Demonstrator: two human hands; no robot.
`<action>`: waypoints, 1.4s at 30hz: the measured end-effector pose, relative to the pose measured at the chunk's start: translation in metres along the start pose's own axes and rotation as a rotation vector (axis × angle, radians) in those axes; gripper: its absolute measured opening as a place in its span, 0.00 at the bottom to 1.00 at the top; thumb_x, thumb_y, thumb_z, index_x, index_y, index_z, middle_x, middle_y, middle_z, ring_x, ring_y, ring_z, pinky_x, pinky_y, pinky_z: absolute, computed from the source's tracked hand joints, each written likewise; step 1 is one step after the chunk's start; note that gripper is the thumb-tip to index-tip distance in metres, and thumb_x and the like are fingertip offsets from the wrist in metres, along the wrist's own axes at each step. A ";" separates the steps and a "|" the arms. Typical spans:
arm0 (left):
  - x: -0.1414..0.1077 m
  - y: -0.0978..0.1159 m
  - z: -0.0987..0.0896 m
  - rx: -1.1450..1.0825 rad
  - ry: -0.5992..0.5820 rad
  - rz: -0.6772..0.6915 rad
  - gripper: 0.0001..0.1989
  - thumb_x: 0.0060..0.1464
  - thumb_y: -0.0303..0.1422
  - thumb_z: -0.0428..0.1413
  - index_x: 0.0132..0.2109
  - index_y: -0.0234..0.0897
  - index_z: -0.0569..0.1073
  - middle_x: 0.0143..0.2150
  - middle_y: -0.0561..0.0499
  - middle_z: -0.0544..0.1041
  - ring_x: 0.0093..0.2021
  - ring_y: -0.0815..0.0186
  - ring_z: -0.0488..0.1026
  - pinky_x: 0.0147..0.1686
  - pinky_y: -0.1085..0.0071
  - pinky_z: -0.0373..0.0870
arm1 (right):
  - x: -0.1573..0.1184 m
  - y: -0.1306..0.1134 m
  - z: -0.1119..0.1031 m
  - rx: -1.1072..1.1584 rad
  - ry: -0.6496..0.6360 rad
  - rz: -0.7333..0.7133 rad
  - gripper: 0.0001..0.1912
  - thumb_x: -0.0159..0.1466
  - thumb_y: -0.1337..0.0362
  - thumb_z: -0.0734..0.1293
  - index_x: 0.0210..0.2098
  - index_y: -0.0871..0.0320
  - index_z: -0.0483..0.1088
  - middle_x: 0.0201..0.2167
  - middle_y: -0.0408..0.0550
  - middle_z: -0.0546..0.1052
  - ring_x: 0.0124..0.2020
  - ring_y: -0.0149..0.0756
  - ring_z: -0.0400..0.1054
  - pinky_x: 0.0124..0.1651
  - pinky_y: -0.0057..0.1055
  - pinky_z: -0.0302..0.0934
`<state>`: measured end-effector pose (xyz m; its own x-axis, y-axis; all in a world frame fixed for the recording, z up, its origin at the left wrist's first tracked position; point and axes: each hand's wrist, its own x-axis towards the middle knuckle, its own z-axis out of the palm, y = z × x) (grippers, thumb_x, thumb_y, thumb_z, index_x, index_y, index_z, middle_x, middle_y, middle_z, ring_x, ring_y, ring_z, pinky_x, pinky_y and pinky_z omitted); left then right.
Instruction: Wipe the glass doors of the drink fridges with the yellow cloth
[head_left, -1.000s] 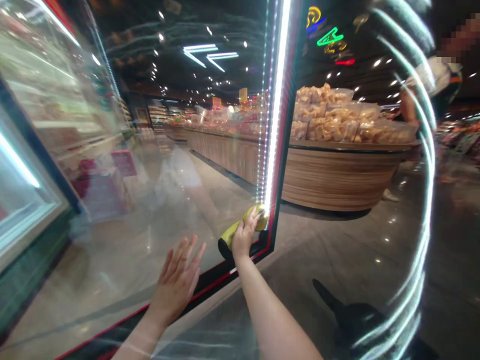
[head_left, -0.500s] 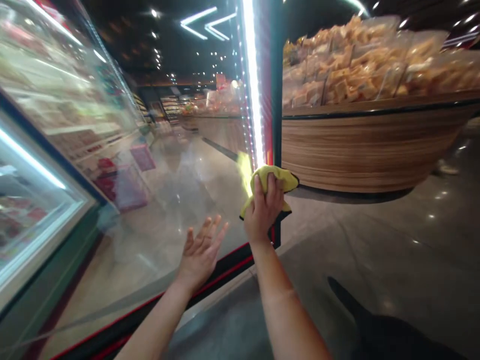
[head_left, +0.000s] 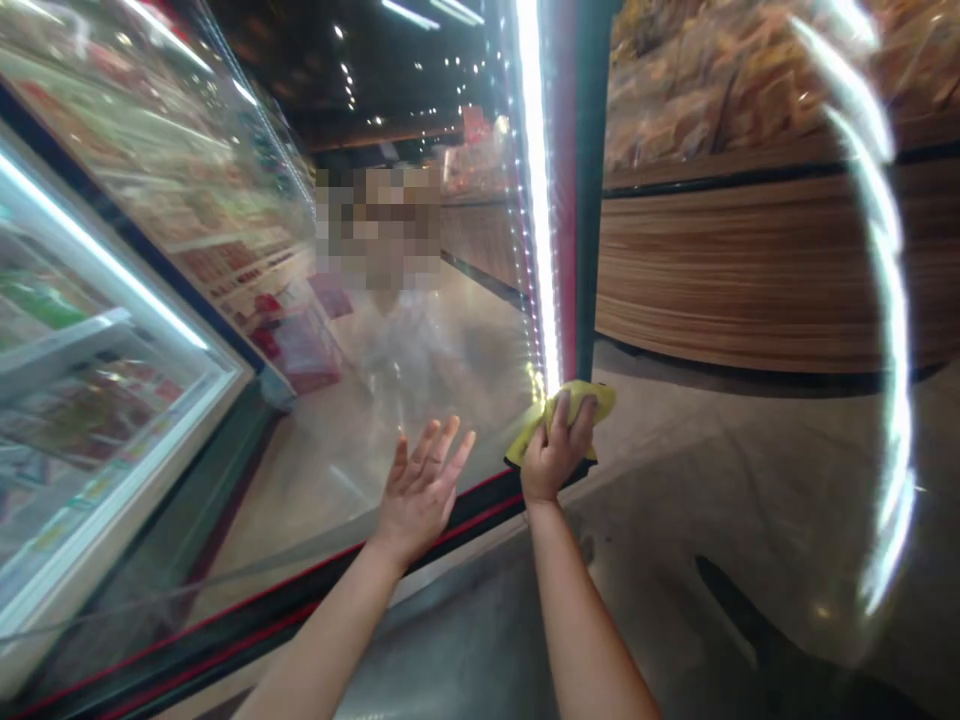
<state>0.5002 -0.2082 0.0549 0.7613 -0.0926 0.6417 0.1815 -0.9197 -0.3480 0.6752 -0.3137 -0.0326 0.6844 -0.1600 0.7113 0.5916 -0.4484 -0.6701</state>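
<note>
My right hand (head_left: 551, 455) grips a yellow cloth (head_left: 581, 405) with a dark edge. The cloth is pressed around the lower part of the lit door edge (head_left: 541, 240), close to the bottom corner. My left hand (head_left: 420, 490) has its fingers spread, in front of the glass door (head_left: 360, 400) and just above its black and red bottom frame (head_left: 472, 512). Whether the left palm touches the glass I cannot tell. A faint reflection of a person shows in the pane.
On the left stands a lit glass-front cabinet (head_left: 247, 375) with stocked shelves. To the right, a curved wood-panelled display (head_left: 750, 270) carries heaped packaged goods (head_left: 690, 90). Grey floor (head_left: 675, 480) lies below, with a dark shadow. A bright streak of light crosses the right side.
My right hand and the cloth have slid down the door edge towards the bottom corner. The view has shifted, and my left hand stays spread by the glass.
</note>
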 end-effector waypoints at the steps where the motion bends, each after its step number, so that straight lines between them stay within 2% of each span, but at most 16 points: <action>1: -0.004 -0.002 0.000 0.000 -0.003 0.005 0.40 0.59 0.27 0.55 0.74 0.46 0.48 0.74 0.50 0.53 0.76 0.63 0.38 0.74 0.56 0.29 | -0.007 0.002 0.000 0.007 0.018 0.026 0.32 0.69 0.68 0.58 0.72 0.53 0.53 0.73 0.63 0.48 0.73 0.58 0.43 0.66 0.63 0.50; 4: -0.020 -0.009 0.000 0.003 -0.010 -0.001 0.39 0.60 0.28 0.54 0.74 0.47 0.48 0.74 0.50 0.53 0.76 0.62 0.39 0.74 0.56 0.31 | -0.032 0.002 0.004 0.041 0.075 0.132 0.32 0.69 0.70 0.55 0.72 0.56 0.52 0.73 0.64 0.49 0.74 0.55 0.43 0.66 0.61 0.51; 6: -0.031 -0.013 -0.001 -0.010 -0.012 -0.022 0.39 0.60 0.27 0.54 0.74 0.47 0.48 0.75 0.50 0.52 0.76 0.61 0.39 0.74 0.57 0.33 | -0.037 -0.014 0.008 0.087 0.092 0.181 0.33 0.68 0.72 0.52 0.73 0.57 0.49 0.73 0.64 0.47 0.74 0.53 0.40 0.67 0.60 0.51; 11: -0.052 -0.019 -0.008 -0.095 -0.038 -0.078 0.39 0.60 0.28 0.53 0.74 0.47 0.48 0.76 0.50 0.48 0.76 0.60 0.38 0.73 0.56 0.35 | -0.029 -0.065 0.016 0.148 -0.105 -0.028 0.36 0.67 0.73 0.51 0.73 0.52 0.49 0.74 0.55 0.50 0.74 0.47 0.42 0.70 0.54 0.49; 13: -0.059 -0.018 -0.010 -0.119 -0.053 -0.122 0.38 0.60 0.29 0.53 0.74 0.47 0.49 0.76 0.49 0.46 0.76 0.58 0.38 0.73 0.54 0.36 | -0.039 -0.060 0.015 0.133 -0.146 -0.059 0.34 0.67 0.72 0.53 0.72 0.50 0.52 0.73 0.54 0.51 0.74 0.47 0.43 0.70 0.53 0.50; 17: -0.076 -0.017 -0.011 -0.137 -0.079 -0.162 0.37 0.61 0.31 0.53 0.74 0.46 0.50 0.76 0.47 0.45 0.76 0.55 0.39 0.73 0.52 0.38 | -0.060 -0.021 0.007 0.117 -0.196 0.062 0.33 0.67 0.71 0.53 0.71 0.54 0.54 0.73 0.57 0.50 0.73 0.47 0.45 0.69 0.50 0.52; 20: -0.087 -0.022 -0.015 -0.127 -0.062 -0.142 0.37 0.61 0.32 0.52 0.74 0.45 0.49 0.76 0.47 0.46 0.76 0.56 0.41 0.73 0.52 0.39 | -0.048 -0.027 0.000 0.133 -0.212 0.106 0.34 0.67 0.70 0.52 0.72 0.59 0.51 0.73 0.61 0.48 0.74 0.47 0.44 0.69 0.49 0.51; 23: -0.093 -0.031 -0.021 -0.130 -0.017 -0.134 0.37 0.61 0.30 0.52 0.74 0.46 0.49 0.76 0.48 0.48 0.76 0.57 0.40 0.73 0.53 0.39 | -0.034 -0.068 -0.004 0.121 -0.242 -0.041 0.34 0.67 0.70 0.53 0.73 0.58 0.49 0.74 0.59 0.46 0.74 0.46 0.42 0.70 0.48 0.50; 25: -0.097 -0.037 -0.024 -0.137 0.001 -0.127 0.38 0.60 0.29 0.52 0.74 0.46 0.49 0.75 0.48 0.49 0.76 0.59 0.40 0.73 0.54 0.38 | -0.041 -0.089 -0.005 0.108 -0.308 -0.202 0.36 0.65 0.71 0.55 0.72 0.55 0.51 0.74 0.55 0.48 0.74 0.46 0.40 0.70 0.48 0.49; 27: -0.104 -0.041 -0.024 -0.136 0.001 -0.123 0.37 0.60 0.29 0.52 0.73 0.46 0.50 0.75 0.48 0.51 0.76 0.60 0.41 0.73 0.55 0.37 | -0.058 -0.090 -0.008 0.091 -0.392 -0.345 0.37 0.63 0.73 0.57 0.71 0.52 0.55 0.74 0.52 0.51 0.74 0.48 0.40 0.70 0.50 0.49; 29: -0.112 -0.044 -0.024 -0.125 -0.007 -0.127 0.37 0.60 0.29 0.52 0.73 0.46 0.51 0.75 0.48 0.52 0.76 0.61 0.41 0.73 0.56 0.37 | -0.073 -0.073 -0.009 0.069 -0.450 -0.413 0.37 0.61 0.74 0.58 0.69 0.49 0.59 0.72 0.50 0.56 0.73 0.49 0.43 0.70 0.52 0.50; 32: -0.128 -0.048 -0.023 -0.102 -0.024 -0.130 0.36 0.60 0.27 0.52 0.73 0.45 0.53 0.74 0.47 0.54 0.76 0.61 0.41 0.74 0.56 0.37 | -0.070 -0.048 -0.009 0.057 -0.364 -0.246 0.38 0.62 0.75 0.55 0.71 0.51 0.55 0.73 0.54 0.52 0.73 0.49 0.46 0.68 0.53 0.53; 35: -0.142 -0.054 -0.023 -0.084 -0.026 -0.127 0.36 0.59 0.26 0.52 0.73 0.43 0.54 0.74 0.47 0.54 0.76 0.60 0.40 0.74 0.55 0.36 | -0.052 -0.061 -0.003 0.080 -0.227 -0.078 0.41 0.62 0.76 0.52 0.74 0.54 0.44 0.75 0.56 0.44 0.74 0.48 0.41 0.69 0.53 0.51; 37: -0.149 -0.056 -0.024 -0.076 -0.016 -0.133 0.36 0.60 0.26 0.52 0.73 0.43 0.53 0.74 0.47 0.54 0.76 0.60 0.39 0.74 0.55 0.35 | -0.054 -0.086 0.002 0.076 -0.259 -0.159 0.42 0.62 0.76 0.53 0.74 0.52 0.44 0.75 0.54 0.43 0.75 0.49 0.39 0.69 0.56 0.48; 39: -0.155 -0.058 -0.025 -0.072 -0.009 -0.153 0.36 0.60 0.26 0.51 0.73 0.44 0.53 0.74 0.47 0.54 0.76 0.60 0.39 0.74 0.54 0.35 | -0.073 -0.104 0.004 0.043 -0.354 -0.319 0.40 0.62 0.76 0.55 0.72 0.50 0.51 0.75 0.52 0.47 0.74 0.51 0.38 0.70 0.58 0.47; 42: -0.162 -0.059 -0.027 -0.071 -0.023 -0.177 0.36 0.60 0.25 0.51 0.73 0.44 0.52 0.74 0.47 0.53 0.76 0.60 0.39 0.74 0.54 0.34 | -0.110 -0.100 -0.001 -0.030 -0.492 -0.558 0.36 0.61 0.76 0.59 0.68 0.48 0.62 0.72 0.51 0.57 0.73 0.53 0.43 0.70 0.58 0.47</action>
<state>0.3490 -0.1492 -0.0100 0.7354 0.0809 0.6728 0.2702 -0.9455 -0.1817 0.5405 -0.2519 -0.0441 0.4018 0.5078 0.7620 0.8999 -0.3730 -0.2260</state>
